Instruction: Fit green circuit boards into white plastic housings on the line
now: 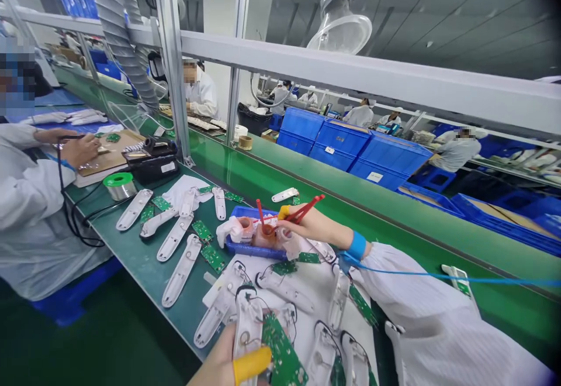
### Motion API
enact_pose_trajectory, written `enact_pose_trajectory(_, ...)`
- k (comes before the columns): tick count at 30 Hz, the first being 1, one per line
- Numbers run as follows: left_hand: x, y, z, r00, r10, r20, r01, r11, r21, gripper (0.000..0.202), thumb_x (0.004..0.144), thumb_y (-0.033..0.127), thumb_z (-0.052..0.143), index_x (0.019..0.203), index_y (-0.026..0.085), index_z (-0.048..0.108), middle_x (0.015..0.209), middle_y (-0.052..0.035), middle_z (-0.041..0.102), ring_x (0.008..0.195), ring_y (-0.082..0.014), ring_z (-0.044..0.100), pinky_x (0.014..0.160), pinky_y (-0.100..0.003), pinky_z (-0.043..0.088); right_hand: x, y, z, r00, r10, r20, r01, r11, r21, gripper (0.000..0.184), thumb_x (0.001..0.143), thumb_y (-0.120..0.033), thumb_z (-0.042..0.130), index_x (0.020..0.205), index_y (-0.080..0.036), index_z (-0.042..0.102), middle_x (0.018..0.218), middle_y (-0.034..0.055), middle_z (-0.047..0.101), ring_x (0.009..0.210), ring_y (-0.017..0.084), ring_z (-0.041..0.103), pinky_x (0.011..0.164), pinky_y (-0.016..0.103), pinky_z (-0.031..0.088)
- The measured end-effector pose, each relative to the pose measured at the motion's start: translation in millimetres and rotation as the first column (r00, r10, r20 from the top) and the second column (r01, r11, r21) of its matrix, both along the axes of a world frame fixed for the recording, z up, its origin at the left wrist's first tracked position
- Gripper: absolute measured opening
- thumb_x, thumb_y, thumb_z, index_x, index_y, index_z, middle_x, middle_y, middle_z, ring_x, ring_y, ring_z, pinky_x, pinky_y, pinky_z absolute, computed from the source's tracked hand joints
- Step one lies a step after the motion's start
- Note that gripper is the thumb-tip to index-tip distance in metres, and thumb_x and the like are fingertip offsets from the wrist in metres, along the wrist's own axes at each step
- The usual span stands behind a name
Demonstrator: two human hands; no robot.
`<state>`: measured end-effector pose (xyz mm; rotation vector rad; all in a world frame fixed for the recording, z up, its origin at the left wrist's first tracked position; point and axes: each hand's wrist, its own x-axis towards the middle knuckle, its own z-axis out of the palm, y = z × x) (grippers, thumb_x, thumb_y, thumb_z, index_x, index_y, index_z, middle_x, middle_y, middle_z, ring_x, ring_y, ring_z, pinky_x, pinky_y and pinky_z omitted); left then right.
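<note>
My left hand [223, 357], a yellow finger cot on its thumb, is closed around a white plastic housing [248, 321]. A green circuit board [283, 348], wired to that housing, lies against the thumb. Farther up, my right hand [313, 225] pinches thin red sticks [307, 207] above a small blue tray [254, 250]; their exact kind is unclear. It wears a yellow finger cot and a blue wrist strap [358, 245]. Inside the tray stand small jars, one brownish jar [265, 235] with another red stick [260, 210] upright in it, beside white tissue [232, 231].
Several white housings [182, 269] with green boards [213, 257] cover the bench around the tray. A solder spool [120, 186] and a black device [153, 161] stand at left, near a co-worker's hands [83, 149]. A blue cord [438, 278] runs rightward over my sleeve.
</note>
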<state>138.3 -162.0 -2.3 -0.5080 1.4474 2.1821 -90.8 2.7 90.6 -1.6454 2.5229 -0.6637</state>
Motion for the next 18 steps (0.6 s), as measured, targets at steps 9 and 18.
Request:
enact_pose_trajectory(9,-12.4,8.9,36.0,0.992,0.033,0.118,-0.037,0.999,0.032,0.065,0.056,0.042,0.075,0.111,0.018,0.050,0.119,-0.0135,0.060,0.109,-0.0326,0.059,0.089,-0.042,0.051,26.0,35.7,35.6,0.974,-0.217,0.064,0.222,0.971,-0.093,0.027,0.088,-0.038,0.050,0.073,-0.016,0.057,0.058,0.0002,0.055,0.050,0.011,0.049,0.047,0.023,0.039)
enact_pose_trajectory(18,-23.0,38.4,41.9,0.993,-0.117,-0.023,0.113,0.986,-0.123,0.052,0.065,0.039,0.068,0.107,0.017,0.046,0.113,-0.0121,0.060,0.098,-0.0255,0.060,0.085,-0.040,0.054,137.3,110.2,36.6,0.512,-0.536,0.671,0.851,0.420,-0.314,0.032,0.070,-0.051,0.072,0.073,-0.020,0.067,0.057,0.0025,0.065,0.051,0.014,0.061,0.043,0.019,0.051)
